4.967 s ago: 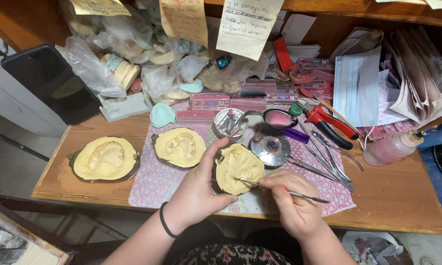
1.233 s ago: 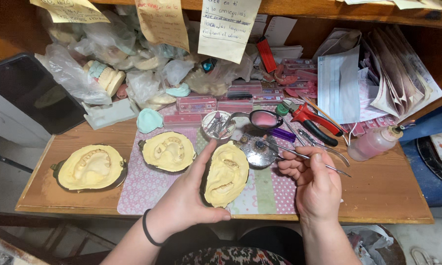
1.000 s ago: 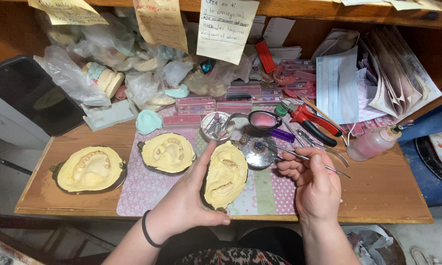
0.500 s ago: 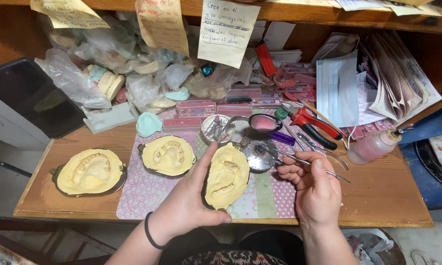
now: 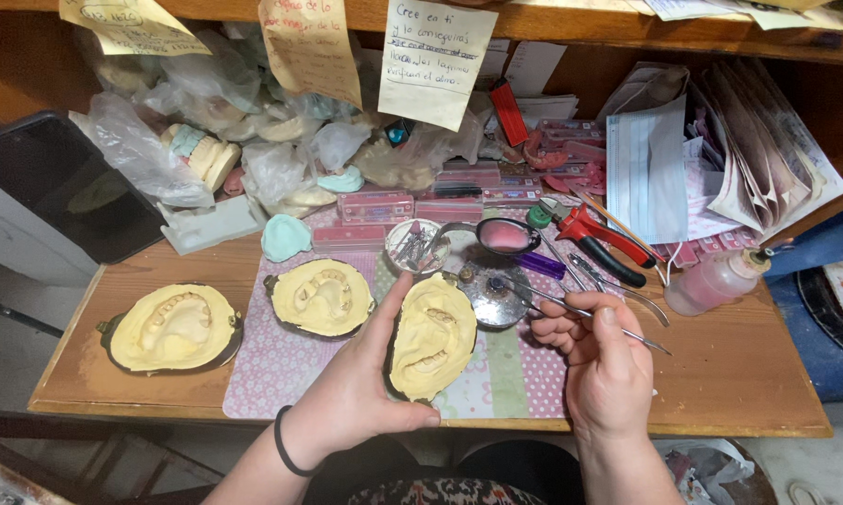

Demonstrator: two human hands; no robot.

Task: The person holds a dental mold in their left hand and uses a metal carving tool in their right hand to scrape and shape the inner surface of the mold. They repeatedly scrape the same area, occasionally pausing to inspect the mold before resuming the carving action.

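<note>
My left hand (image 5: 358, 391) grips a yellow plaster dental mould (image 5: 432, 339) in a dark shell, tilted up over the patterned mat (image 5: 281, 365). My right hand (image 5: 605, 367) holds a thin metal instrument (image 5: 571, 310) whose tip reaches a small round metal dish (image 5: 489, 293) just beyond the mould. A second yellow mould (image 5: 320, 296) lies on the mat to the left. A third (image 5: 172, 326) rests on the bare wooden desk (image 5: 739, 374) at the far left.
Behind the dish are a small cup of metal tools (image 5: 414, 245), a spoon with pink material (image 5: 504, 236), red-handled pliers (image 5: 601, 236) and a pink squeeze bottle (image 5: 716, 281). Plastic bags of casts (image 5: 206, 140), pink boxes, paper notes, a face mask (image 5: 646, 168) and a dark tablet (image 5: 61, 187) crowd the back.
Five seconds ago the instrument was working on the mould; now my right hand has lifted it away to the metal dish. The left hand has kept the mould tilted up over the last second.
</note>
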